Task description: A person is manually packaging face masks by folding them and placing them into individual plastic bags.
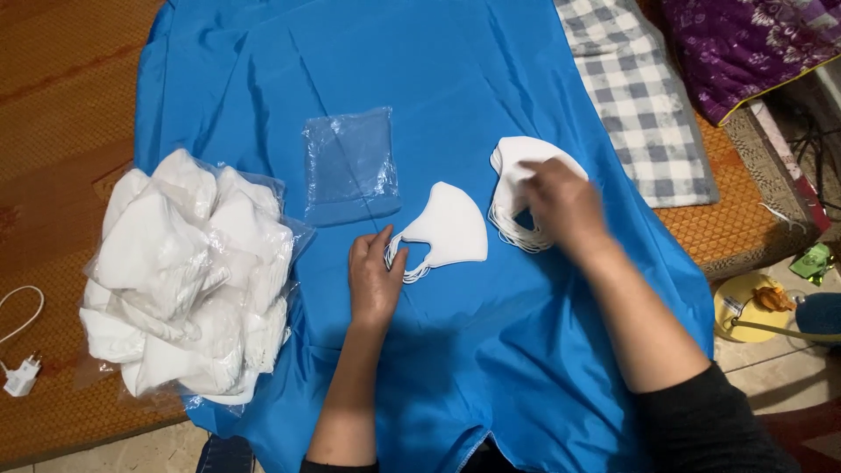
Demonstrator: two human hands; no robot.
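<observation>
Right now a white face mask (451,226) lies flat in the middle of a big blue cloth (491,368). The left hand (375,278) rests on the cloth at the mask's left end, with its fingers open and just touching the thin ear loops (412,267). It is not gripping anything. The right hand (561,203) is a bit blurry. It sits on top of a small stack of white masks (512,188) to the right of the single mask. I cannot tell if its fingers have closed on one or only press down.

Just past the single mask, on the far side, lies an empty clear plastic bag (350,166). On the left edge of the cloth sits a big pile of masks in clear bags (188,280).

The mask looks very light and soft, so it should bend and fold with ease. It may slide on the smooth cloth. The loops look thin and stretchy, so a good place to pick it up seems to be the edge of the mask body, or both loops at once.
</observation>
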